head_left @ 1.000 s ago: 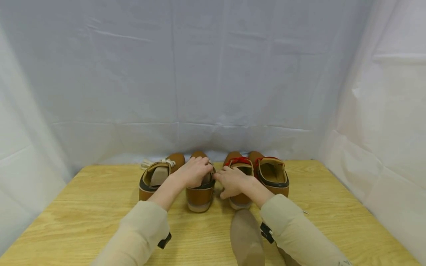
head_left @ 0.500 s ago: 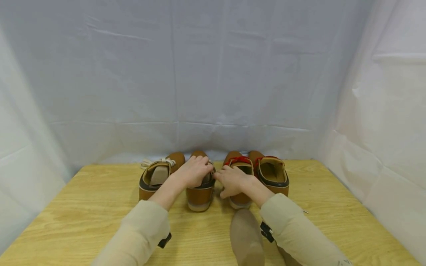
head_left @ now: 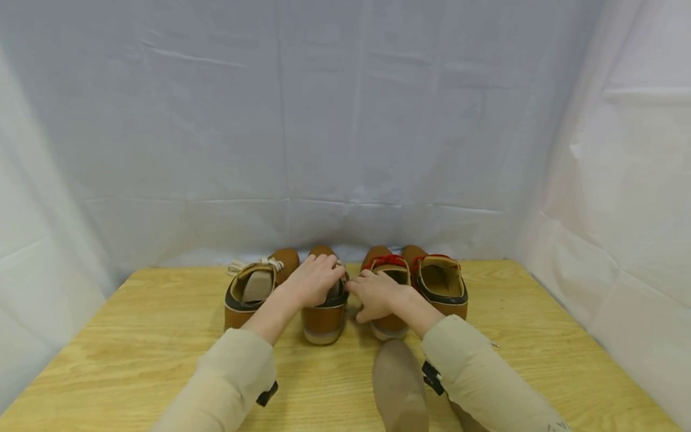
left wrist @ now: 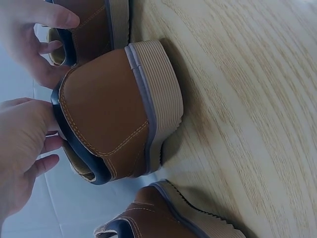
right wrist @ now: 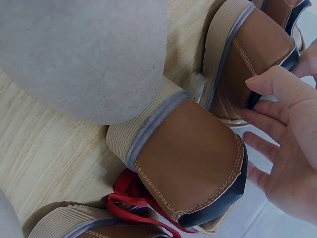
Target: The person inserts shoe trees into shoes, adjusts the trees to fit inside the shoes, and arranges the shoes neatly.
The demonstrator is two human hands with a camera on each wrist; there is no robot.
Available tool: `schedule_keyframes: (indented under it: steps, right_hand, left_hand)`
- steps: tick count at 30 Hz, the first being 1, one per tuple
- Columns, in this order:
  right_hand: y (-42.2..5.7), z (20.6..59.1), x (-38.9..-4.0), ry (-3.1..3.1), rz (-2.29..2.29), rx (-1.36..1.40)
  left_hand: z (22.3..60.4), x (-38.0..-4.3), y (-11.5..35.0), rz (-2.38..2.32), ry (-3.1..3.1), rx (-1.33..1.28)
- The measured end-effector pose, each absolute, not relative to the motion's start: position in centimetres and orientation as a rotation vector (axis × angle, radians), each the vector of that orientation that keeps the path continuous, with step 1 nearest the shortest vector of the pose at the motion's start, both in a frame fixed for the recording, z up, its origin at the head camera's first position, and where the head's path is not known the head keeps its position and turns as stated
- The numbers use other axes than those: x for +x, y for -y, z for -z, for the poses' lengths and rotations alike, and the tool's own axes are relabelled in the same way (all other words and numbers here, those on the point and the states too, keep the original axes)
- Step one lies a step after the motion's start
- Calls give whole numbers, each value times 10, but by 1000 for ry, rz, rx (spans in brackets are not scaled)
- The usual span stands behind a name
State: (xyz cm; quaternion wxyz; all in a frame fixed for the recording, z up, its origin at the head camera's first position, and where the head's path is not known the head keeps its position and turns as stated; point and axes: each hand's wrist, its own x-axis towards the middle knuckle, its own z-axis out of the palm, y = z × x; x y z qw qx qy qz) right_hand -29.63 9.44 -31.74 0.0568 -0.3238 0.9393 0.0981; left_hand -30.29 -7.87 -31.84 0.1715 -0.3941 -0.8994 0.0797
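Observation:
Four brown shoes stand in a row, toes against the back cloth. My left hand [head_left: 315, 279] lies over the opening of the inner white-laced shoe [head_left: 322, 321], its fingers bent down and their tips hidden. From the other side my right hand [head_left: 375, 294] reaches across the inner red-laced shoe [right wrist: 193, 153]. Its fingers are spread loosely, and the thumb and fingers are at the white-laced shoe's collar in the right wrist view. Left of them stands the outer white-laced shoe [head_left: 237, 315], with a beige insert [head_left: 258, 286] inside. The outer red-laced shoe [head_left: 448, 306] is at the right.
A taupe rounded, long thing [head_left: 399, 384] lies near the front, partly beside a second one under the right sleeve. A small thin metal-looking piece [head_left: 495, 344] rests on the wooden table [head_left: 540, 360]. Pale cloth [head_left: 345, 150] encloses the back and sides.

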Motion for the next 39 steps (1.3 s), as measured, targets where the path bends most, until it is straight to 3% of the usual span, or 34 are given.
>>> schedule_keyframes:
  steps: [39]
  right_hand:
    - [-96,317,-292,-2853,-362,-973]
  left_hand:
    - [331,-311,73,-358,2410,-928]
